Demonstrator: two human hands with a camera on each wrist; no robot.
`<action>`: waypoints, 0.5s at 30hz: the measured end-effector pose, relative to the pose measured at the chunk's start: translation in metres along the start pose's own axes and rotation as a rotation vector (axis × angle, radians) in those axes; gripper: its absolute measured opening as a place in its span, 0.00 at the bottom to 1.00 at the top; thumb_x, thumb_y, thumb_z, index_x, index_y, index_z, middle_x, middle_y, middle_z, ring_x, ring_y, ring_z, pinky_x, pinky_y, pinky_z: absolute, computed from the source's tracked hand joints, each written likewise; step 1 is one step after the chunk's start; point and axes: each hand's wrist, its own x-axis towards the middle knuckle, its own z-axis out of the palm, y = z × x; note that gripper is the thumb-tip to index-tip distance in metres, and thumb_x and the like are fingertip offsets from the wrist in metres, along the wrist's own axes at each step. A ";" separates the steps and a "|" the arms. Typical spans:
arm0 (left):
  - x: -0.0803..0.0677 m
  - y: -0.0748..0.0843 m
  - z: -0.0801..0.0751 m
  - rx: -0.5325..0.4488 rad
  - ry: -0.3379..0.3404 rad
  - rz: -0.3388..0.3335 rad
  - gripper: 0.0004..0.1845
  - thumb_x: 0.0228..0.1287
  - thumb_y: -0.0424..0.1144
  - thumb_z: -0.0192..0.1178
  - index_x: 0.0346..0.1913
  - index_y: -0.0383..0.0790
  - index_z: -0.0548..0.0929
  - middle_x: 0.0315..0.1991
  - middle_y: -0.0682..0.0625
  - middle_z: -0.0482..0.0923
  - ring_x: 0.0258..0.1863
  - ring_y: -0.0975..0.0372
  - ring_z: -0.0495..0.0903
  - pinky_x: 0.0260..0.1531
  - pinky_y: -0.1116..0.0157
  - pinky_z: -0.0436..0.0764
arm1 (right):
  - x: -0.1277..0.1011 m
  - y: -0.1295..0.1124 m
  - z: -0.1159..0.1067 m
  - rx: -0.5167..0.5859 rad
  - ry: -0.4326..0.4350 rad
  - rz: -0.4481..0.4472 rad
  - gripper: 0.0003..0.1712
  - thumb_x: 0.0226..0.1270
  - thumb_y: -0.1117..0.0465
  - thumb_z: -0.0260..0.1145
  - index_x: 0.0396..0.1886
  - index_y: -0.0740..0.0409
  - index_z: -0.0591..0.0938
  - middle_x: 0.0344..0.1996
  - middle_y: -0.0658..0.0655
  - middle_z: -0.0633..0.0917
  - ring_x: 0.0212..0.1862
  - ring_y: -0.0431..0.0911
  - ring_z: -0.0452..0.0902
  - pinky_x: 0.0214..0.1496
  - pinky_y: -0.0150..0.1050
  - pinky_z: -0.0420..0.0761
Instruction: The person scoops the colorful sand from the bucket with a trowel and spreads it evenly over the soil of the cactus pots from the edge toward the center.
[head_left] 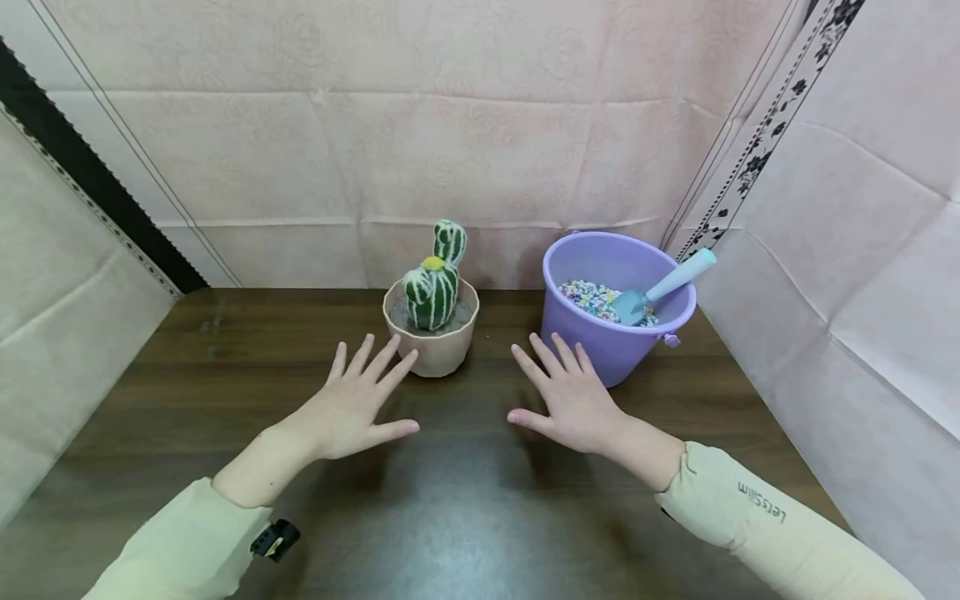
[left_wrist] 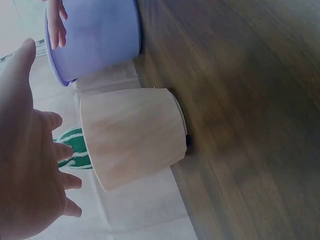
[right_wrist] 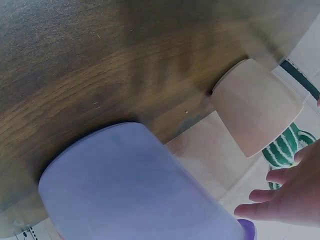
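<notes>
Hovering open, both hands flank the cactus pot.

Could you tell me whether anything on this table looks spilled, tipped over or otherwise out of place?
Nothing stands out. The cactus pot and purple bucket stand upright on the table, the pebbles stay inside the bucket with the scoop, and both the left hand and right hand hover open.

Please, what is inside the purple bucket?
Inside the purple bucket lie small coloured pebbles, with a light blue scoop resting blade-down in them. The near wall hides how deep the pebbles go.
</notes>
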 end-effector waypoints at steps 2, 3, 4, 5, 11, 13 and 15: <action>0.000 -0.001 0.000 0.001 0.004 0.000 0.47 0.59 0.71 0.46 0.74 0.48 0.50 0.75 0.42 0.38 0.72 0.39 0.36 0.66 0.33 0.34 | 0.000 0.000 0.000 -0.007 0.010 -0.006 0.48 0.59 0.31 0.55 0.73 0.49 0.56 0.72 0.61 0.56 0.72 0.64 0.48 0.70 0.65 0.52; 0.000 -0.001 0.001 0.002 0.005 0.001 0.47 0.59 0.71 0.46 0.74 0.48 0.50 0.75 0.42 0.38 0.72 0.39 0.36 0.66 0.33 0.34 | 0.000 0.000 0.000 -0.010 0.015 -0.009 0.48 0.59 0.31 0.55 0.73 0.49 0.56 0.72 0.61 0.56 0.72 0.64 0.49 0.70 0.66 0.53; 0.000 -0.001 0.001 0.005 0.006 0.000 0.47 0.59 0.71 0.46 0.74 0.48 0.49 0.75 0.42 0.38 0.72 0.39 0.36 0.66 0.33 0.34 | 0.000 0.000 0.000 -0.011 0.014 -0.010 0.49 0.59 0.30 0.55 0.73 0.49 0.56 0.72 0.61 0.56 0.72 0.64 0.48 0.70 0.65 0.52; 0.000 -0.001 0.001 0.004 0.007 0.001 0.47 0.59 0.71 0.46 0.74 0.48 0.49 0.75 0.42 0.38 0.72 0.39 0.36 0.65 0.33 0.34 | -0.001 0.000 0.000 -0.014 0.015 -0.011 0.49 0.58 0.30 0.55 0.73 0.49 0.56 0.72 0.61 0.56 0.72 0.64 0.48 0.70 0.65 0.52; -0.001 -0.001 0.000 0.004 0.010 -0.003 0.47 0.59 0.71 0.45 0.74 0.48 0.50 0.75 0.41 0.39 0.72 0.38 0.36 0.65 0.32 0.34 | -0.001 -0.001 -0.001 -0.013 0.008 -0.009 0.49 0.59 0.30 0.54 0.73 0.49 0.55 0.72 0.61 0.56 0.72 0.64 0.48 0.70 0.65 0.52; -0.001 -0.001 -0.001 0.003 0.009 -0.003 0.47 0.59 0.71 0.46 0.74 0.47 0.50 0.75 0.41 0.39 0.72 0.38 0.36 0.65 0.32 0.34 | -0.001 -0.001 -0.001 -0.012 0.007 -0.008 0.49 0.59 0.30 0.54 0.73 0.49 0.55 0.72 0.61 0.56 0.72 0.64 0.48 0.70 0.65 0.52; -0.001 -0.001 -0.001 0.006 0.008 -0.002 0.47 0.59 0.71 0.46 0.74 0.47 0.50 0.75 0.41 0.39 0.72 0.38 0.37 0.65 0.32 0.35 | -0.001 -0.001 -0.001 -0.007 0.010 -0.008 0.49 0.59 0.31 0.55 0.73 0.49 0.55 0.72 0.61 0.56 0.72 0.64 0.48 0.70 0.65 0.52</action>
